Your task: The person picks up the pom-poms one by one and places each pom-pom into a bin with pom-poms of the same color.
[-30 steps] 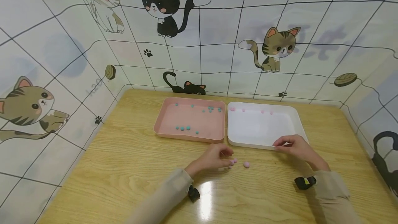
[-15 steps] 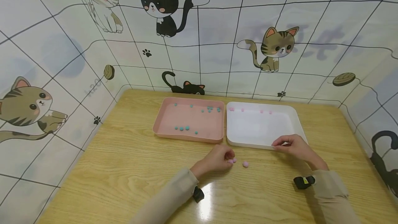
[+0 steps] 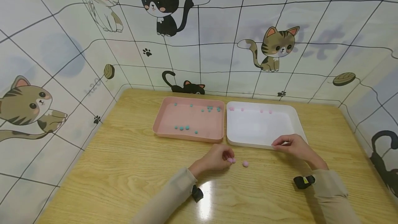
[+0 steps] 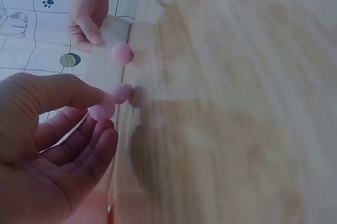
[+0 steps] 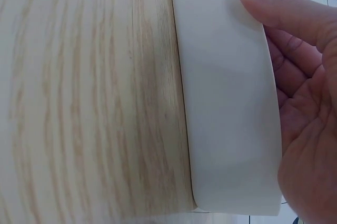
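Note:
My left hand (image 3: 215, 157) is over the table in front of the two trays. Its thumb and fingers pinch a small pink ball (image 4: 102, 108). Close beside that one is a second pink ball (image 4: 124, 93), and a third pink ball (image 3: 245, 164) lies a little apart on the wood to the right. With thumb outside and fingers inside, my right hand (image 3: 295, 148) grips the front rim of the white tray (image 5: 226, 103), near its right corner. Several pale pink balls (image 3: 261, 111) sit along the far side inside this tray.
A pink tray (image 3: 157, 131) stands against the left side of the white one and holds several teal balls (image 3: 187, 127). Both stand on a wooden table (image 3: 130, 168). Walls (image 3: 217, 27) printed with cartoon cats enclose the table's back and sides.
The left hand has shifted slightly right and its fingers have drawn together on a pink ball. The right hand stays on the white tray's rim.

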A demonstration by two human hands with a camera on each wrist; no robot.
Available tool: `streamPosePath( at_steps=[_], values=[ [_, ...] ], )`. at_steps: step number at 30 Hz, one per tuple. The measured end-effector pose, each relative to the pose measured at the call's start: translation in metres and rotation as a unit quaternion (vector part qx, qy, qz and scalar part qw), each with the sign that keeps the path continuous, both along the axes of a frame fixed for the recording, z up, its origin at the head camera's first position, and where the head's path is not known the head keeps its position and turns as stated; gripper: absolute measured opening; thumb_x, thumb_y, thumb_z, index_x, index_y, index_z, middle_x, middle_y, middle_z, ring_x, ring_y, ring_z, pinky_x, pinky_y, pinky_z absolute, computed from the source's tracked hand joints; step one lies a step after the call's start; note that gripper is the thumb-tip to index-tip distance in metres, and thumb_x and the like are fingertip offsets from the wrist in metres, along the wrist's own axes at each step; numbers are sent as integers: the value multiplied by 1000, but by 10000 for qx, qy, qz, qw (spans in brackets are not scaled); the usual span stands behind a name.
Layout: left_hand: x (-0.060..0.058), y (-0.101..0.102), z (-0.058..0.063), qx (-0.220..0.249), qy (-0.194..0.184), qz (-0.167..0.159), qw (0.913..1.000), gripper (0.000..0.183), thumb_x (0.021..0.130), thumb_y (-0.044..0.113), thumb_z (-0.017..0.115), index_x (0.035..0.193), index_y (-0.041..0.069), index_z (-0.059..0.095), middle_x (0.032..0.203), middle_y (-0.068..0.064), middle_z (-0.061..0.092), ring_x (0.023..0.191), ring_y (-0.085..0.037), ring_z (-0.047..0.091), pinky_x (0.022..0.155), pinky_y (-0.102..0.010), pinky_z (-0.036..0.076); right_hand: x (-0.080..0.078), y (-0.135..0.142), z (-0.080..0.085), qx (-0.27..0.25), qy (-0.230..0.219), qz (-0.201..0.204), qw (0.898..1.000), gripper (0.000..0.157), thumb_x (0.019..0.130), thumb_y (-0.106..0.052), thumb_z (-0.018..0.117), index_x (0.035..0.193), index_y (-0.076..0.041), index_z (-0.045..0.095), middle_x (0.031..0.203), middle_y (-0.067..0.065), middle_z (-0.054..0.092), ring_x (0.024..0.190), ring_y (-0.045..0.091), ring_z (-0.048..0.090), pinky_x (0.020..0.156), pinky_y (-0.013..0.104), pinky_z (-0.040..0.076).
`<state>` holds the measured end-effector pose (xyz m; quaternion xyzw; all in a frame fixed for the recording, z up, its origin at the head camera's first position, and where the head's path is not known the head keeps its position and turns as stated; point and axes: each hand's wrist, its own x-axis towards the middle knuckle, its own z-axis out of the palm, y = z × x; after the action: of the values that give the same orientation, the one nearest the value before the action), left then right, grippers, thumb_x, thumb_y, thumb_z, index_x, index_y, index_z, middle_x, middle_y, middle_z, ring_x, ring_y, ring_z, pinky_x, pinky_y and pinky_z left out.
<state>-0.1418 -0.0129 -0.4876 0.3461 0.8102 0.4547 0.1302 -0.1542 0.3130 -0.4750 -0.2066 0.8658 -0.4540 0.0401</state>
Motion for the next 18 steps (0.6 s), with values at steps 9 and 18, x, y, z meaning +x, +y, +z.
streamPosePath(
  at_steps=[9, 18],
  values=[
    [-4, -3, 13, 718, -61, -83, 9974, 13, 78, -7, 71, 88, -5, 63, 84, -12, 64, 76, -7, 59, 70, -16, 51, 1, -1, 3, 15, -114, -41, 9999, 8, 81, 2, 70, 82, -6, 71, 77, 4, 68, 69, 1, 58, 59, 19, 50],
    [-14, 1, 34, 1147, 131, 116, 9932, 8, 81, -7, 67, 87, -3, 64, 86, -12, 64, 80, -16, 60, 73, -19, 51, 1, -1, 3, 24, -151, -45, 9999, 8, 81, 2, 70, 82, -6, 71, 76, 2, 67, 69, 1, 58, 59, 19, 50]
  ],
)
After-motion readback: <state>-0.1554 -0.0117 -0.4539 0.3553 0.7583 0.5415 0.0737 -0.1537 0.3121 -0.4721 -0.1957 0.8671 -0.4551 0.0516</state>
